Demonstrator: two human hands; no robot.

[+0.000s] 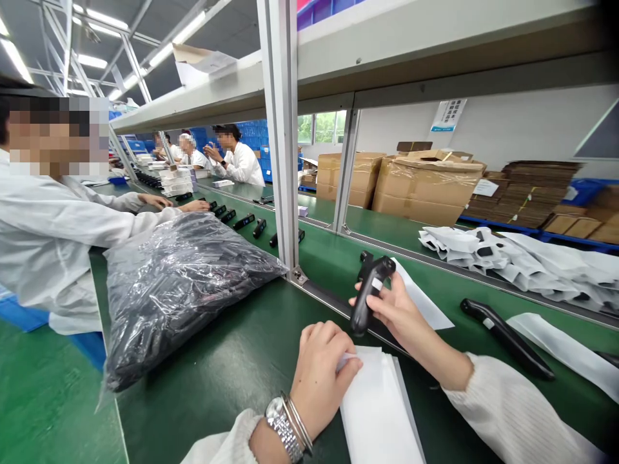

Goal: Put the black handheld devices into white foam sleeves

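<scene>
My right hand holds a black handheld gimbal above the bench, its fingers wrapped round the grip and the thick end pointing down. A small white label shows on it. Just below, my left hand pinches the top edge of a white sleeve on a flat stack; the fingertips are partly hidden. Behind my right hand lies a single flat white sleeve. Farther right, another black gimbal rests on the green bench beside a further white strip-like sleeve.
A large clear plastic bag of dark items lies to the left. A metal post rises from the bench under a shelf. White-wrapped pieces are heaped at the back right. A co-worker reaches over black devices at left.
</scene>
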